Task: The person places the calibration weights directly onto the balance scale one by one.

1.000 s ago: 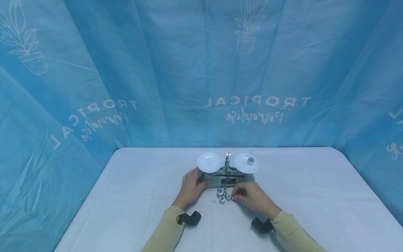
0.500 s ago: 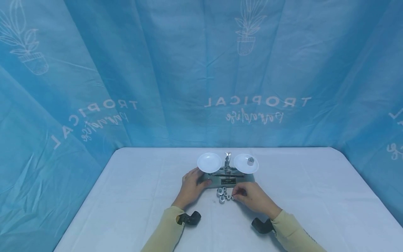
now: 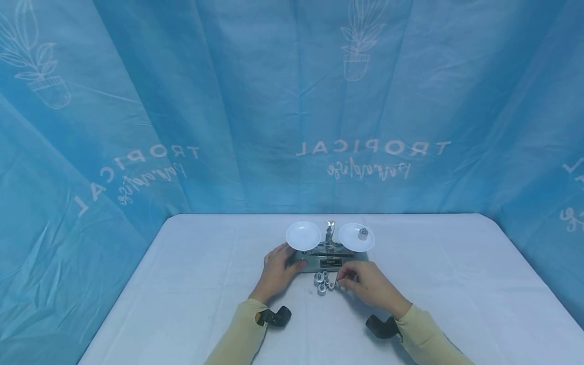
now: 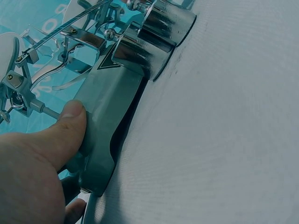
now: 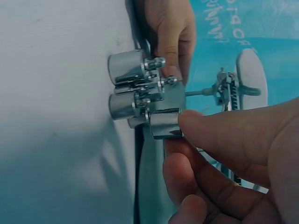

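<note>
A small balance scale stands mid-table on a grey base (image 3: pixel 330 262). It has an empty white left pan (image 3: pixel 303 235). The white right pan (image 3: pixel 353 238) carries one chrome weight (image 3: pixel 363 233). My left hand (image 3: pixel 292 263) grips the base's left end, thumb (image 4: pixel 70 119) pressed on its front face (image 4: pixel 110 102). A cluster of chrome weights (image 3: pixel 322 282) stands just in front of the base. My right hand (image 3: pixel 341 282) pinches the rightmost weight (image 5: pixel 164 123) between the thumb (image 5: pixel 205 126) and fingers. The other weights (image 5: pixel 125 86) stand close beside it.
A white cloth covers the table (image 3: pixel 205 284), which has bare room to the left and right of the scale. Blue printed curtains (image 3: pixel 255 111) wall in the back and both sides. Black wrist mounts (image 3: pixel 275 317) sit on both sleeves near the front.
My right hand has shifted slightly toward the scale base, fingers still on the small weight. The left hand and the scale have not moved.
</note>
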Tool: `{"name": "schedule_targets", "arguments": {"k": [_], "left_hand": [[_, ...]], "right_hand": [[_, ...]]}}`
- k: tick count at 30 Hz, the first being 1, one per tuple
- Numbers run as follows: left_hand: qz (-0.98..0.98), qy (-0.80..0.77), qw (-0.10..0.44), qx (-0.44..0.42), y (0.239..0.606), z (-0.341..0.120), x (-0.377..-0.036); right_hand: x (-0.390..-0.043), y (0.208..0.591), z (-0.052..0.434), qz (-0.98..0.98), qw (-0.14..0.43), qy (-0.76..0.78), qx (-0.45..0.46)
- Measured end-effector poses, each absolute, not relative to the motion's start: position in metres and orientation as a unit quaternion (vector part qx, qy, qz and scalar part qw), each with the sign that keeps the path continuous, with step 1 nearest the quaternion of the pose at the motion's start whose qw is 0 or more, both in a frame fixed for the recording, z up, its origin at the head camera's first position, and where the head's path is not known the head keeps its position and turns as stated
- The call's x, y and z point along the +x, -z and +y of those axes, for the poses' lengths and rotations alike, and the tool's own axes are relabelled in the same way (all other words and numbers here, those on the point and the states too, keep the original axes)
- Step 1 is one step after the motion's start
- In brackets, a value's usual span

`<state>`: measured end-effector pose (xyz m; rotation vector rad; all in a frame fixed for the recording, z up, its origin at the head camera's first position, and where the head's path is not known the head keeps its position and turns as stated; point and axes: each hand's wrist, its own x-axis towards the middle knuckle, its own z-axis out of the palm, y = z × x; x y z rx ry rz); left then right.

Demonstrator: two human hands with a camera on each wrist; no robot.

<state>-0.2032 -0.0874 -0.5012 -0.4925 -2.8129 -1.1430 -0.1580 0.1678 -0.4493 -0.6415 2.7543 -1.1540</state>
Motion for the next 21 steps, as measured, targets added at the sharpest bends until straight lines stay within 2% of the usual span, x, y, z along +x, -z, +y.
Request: {"name": "schedule_targets", "arguments": {"k": [21], "left_hand": [[-0.912,0.372,0.041,-0.166,0.502,-0.087,-0.203]], "right_hand": [[-0.152,0.431,0.168,0.906,0.017,0.371,-0.202]]}}
